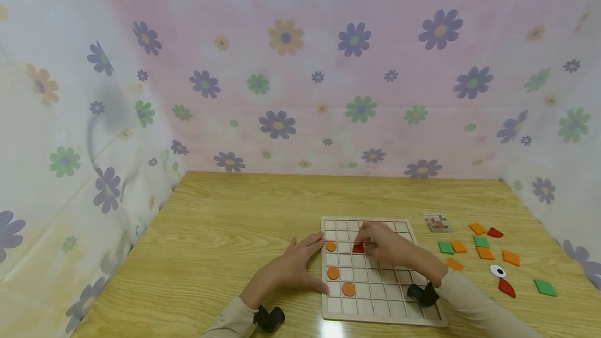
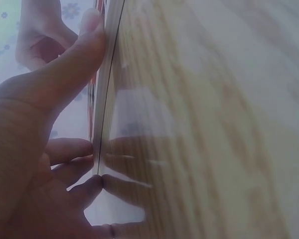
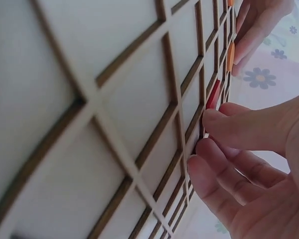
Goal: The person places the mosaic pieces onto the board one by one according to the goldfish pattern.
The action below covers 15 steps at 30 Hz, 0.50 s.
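Observation:
A wooden grid board point(image 1: 371, 306) with square cells lies on the table. My left hand point(image 1: 291, 267) rests at its left edge, fingers spread, thumb and fingertips touching the rim; the left wrist view shows the thumb point(image 2: 70, 69) against the side. Over the upper middle cells, my right hand point(image 1: 387, 244) pinches a small red piece point(image 1: 358, 248) at a cell. In the right wrist view the red piece point(image 3: 213, 94) stands tilted by the thumb and index finger. Orange round discs point(image 1: 332, 273) sit in cells of the left columns.
Right of the board lie loose orange squares point(image 1: 511, 258), green pieces point(image 1: 545, 287), red quarter-circle pieces point(image 1: 507, 288) and a white disc with a black dot point(image 1: 498, 271). A small pattern card point(image 1: 437, 221) lies behind them. A flowered cloth point(image 1: 319, 87) hangs around the table.

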Available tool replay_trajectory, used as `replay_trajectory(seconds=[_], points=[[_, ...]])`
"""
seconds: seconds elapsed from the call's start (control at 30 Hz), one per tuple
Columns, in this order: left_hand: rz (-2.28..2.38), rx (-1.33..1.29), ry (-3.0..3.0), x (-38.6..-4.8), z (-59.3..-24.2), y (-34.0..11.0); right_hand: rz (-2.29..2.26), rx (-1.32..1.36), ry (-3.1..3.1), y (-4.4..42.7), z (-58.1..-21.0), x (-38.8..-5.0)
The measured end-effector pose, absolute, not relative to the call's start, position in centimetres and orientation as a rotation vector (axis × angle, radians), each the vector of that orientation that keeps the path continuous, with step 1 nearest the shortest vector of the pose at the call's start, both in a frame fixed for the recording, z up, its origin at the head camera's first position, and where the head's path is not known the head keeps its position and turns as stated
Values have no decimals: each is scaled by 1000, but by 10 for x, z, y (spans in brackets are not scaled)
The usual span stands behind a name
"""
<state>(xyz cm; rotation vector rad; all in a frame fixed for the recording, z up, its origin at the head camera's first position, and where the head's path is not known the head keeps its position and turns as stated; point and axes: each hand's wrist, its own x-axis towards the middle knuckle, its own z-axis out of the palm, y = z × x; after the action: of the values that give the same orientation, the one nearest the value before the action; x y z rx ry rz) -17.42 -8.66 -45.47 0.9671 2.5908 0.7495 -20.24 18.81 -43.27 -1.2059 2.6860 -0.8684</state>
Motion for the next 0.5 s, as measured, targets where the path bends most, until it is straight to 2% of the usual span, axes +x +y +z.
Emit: replay_trajectory(seconds=[0.5], points=[[742,967,2588,-173,-453,-86,-844,-1126,2753,239,-421,-186]])
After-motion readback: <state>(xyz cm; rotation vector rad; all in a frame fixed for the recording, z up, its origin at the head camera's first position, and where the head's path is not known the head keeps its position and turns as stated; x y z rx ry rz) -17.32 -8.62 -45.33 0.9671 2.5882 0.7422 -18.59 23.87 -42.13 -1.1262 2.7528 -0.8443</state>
